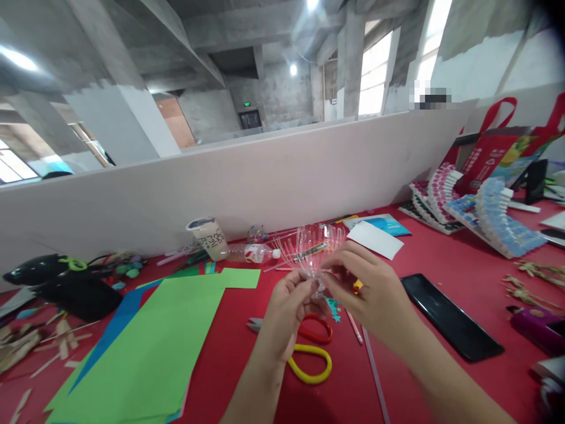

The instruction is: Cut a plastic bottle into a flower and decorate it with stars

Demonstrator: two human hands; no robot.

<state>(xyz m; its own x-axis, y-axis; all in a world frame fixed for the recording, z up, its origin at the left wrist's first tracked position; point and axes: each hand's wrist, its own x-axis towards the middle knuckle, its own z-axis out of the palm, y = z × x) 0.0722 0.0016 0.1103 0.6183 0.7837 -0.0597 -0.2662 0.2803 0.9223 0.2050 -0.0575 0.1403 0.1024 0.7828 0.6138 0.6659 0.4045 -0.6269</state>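
At the left end of a red surface (233,383), pale scraps (64,341) lie near a shiny black object (79,294). To their right, green paper sheets (154,341) overlap blue ones, reaching from the bottom of the view toward the surface's back edge. Along that edge, before a white partition (282,182), stand a cup with dark lettering (207,238) and, just beside it, a clear bottle (251,253) on its side, cap to the right.

At the middle, well in from the back edge, the left hand (286,306) pinches the narrow base of a clear plastic piece (311,250), held up between both hands. Its thin strips fan out beyond the fingers, toward the back edge. Scissors (311,371) with red and yellow handles lie below, partly hidden by the left hand.

The right hand (368,280) is at the base's right side, thumb and fingers curled narrow; whether they grip it, I cannot tell. Farther right are a white card (375,238), a flat black object (450,315) and, near the back edge, folded paper pieces (507,218) and a red bag (492,156).
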